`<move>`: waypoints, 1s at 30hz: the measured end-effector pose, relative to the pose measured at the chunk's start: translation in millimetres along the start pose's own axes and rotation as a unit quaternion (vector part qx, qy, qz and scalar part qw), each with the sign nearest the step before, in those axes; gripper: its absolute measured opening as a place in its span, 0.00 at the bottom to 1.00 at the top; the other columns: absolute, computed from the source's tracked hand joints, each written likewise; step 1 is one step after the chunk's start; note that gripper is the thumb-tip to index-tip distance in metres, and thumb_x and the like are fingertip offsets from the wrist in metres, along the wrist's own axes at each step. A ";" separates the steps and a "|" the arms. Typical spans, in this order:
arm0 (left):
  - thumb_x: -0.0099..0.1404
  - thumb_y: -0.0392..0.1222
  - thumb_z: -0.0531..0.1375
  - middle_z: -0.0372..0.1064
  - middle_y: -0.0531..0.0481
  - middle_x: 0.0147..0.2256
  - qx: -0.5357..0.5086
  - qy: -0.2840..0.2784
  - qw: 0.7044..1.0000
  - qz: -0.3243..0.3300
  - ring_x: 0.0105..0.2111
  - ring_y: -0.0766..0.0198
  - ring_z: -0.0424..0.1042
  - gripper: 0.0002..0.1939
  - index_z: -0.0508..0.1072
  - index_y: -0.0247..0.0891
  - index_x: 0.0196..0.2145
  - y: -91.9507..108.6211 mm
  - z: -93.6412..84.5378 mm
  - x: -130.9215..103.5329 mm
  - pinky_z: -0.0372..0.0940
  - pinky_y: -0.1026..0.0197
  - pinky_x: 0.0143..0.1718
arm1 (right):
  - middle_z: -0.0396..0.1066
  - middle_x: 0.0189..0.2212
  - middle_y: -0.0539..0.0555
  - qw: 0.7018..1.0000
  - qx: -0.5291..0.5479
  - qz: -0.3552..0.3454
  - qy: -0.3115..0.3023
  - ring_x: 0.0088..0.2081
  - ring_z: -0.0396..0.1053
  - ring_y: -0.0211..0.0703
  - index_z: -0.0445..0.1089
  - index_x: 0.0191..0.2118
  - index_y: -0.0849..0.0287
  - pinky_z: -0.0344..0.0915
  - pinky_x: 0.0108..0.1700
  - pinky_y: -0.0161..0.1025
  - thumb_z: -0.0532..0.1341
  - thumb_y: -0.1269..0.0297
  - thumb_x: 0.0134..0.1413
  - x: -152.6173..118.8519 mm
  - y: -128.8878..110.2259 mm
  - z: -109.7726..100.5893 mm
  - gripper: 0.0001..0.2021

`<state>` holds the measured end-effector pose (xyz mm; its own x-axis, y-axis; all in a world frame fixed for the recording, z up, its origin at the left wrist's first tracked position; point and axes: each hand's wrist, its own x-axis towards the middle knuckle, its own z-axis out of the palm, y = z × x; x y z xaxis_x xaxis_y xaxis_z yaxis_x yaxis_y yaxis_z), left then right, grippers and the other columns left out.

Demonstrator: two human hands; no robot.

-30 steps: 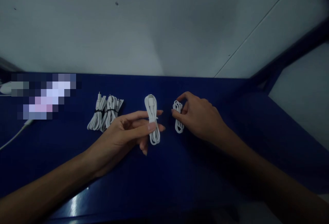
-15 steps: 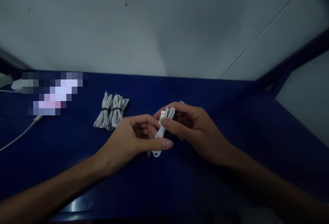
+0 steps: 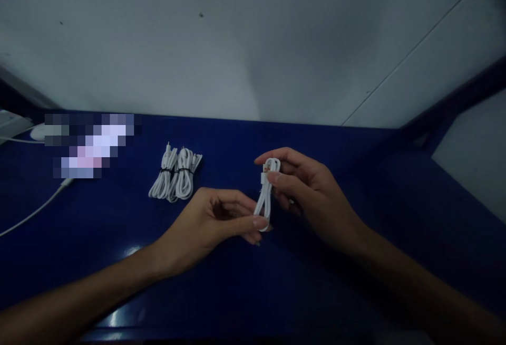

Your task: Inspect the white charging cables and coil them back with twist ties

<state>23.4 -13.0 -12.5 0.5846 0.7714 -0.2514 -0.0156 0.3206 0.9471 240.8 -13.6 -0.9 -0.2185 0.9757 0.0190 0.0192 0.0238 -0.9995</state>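
Note:
A coiled white USB cable (image 3: 265, 200) is held up between my two hands, its metal plug near the top. My left hand (image 3: 227, 216) pinches the lower loops between thumb and fingers. At the upper end, my right hand (image 3: 302, 181) grips the coil by the plug, thumb in front and fingers behind. To the left, beyond my left hand, bundled white cables (image 3: 184, 176) lie side by side on the blue table (image 3: 221, 160), each bundle cinched with a black tie.
A pixelated bright object (image 3: 98, 147) lies at the far left, with a white cord (image 3: 33, 210) running from it to the left edge. Behind it is a white rounded item (image 3: 39, 132). A pale wall (image 3: 237, 44) rises along the table's back edge.
Both hands have shifted a little right with the cable. My left hand has slid down to the lower loops, and more of the coil shows. The view has turned slightly.

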 end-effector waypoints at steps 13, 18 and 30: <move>0.82 0.46 0.63 0.83 0.38 0.52 -0.114 -0.096 0.989 0.013 0.43 0.57 0.83 0.15 0.87 0.37 0.54 2.3 -3.2 0.4 0.82 0.60 0.41 | 0.73 0.34 0.47 0.997 0.041 -0.048 -0.055 0.27 0.62 0.35 0.79 0.52 0.51 0.62 0.29 0.36 0.59 0.70 0.70 1.5 0.5 -7.4 0.13; 0.84 0.44 0.58 0.83 0.35 0.52 -0.158 -0.107 0.982 0.002 0.45 0.54 0.83 0.19 0.85 0.34 0.59 0.4 -4.6 0.5 0.82 0.57 0.43 | 0.72 0.34 0.47 0.997 0.006 -0.058 -0.047 0.27 0.62 0.36 0.80 0.57 0.48 0.62 0.30 0.37 0.58 0.72 0.70 1.8 -1.4 -8.8 0.18; 0.73 0.41 0.74 0.84 0.44 0.45 -0.089 -0.008 0.996 0.024 0.44 0.59 0.84 0.07 0.87 0.38 0.47 -4.1 -5.9 2.5 0.81 0.65 0.40 | 0.75 0.36 0.47 0.991 -0.095 -0.090 0.030 0.27 0.64 0.34 0.77 0.56 0.54 0.67 0.31 0.36 0.62 0.59 0.78 -1.5 6.3 -5.0 0.10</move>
<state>20.1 -9.1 -18.2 0.5917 0.7804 -0.2022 -0.1868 0.3767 0.9073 246.1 -13.8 -7.1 -0.1763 0.9630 0.2037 0.1703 0.2337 -0.9573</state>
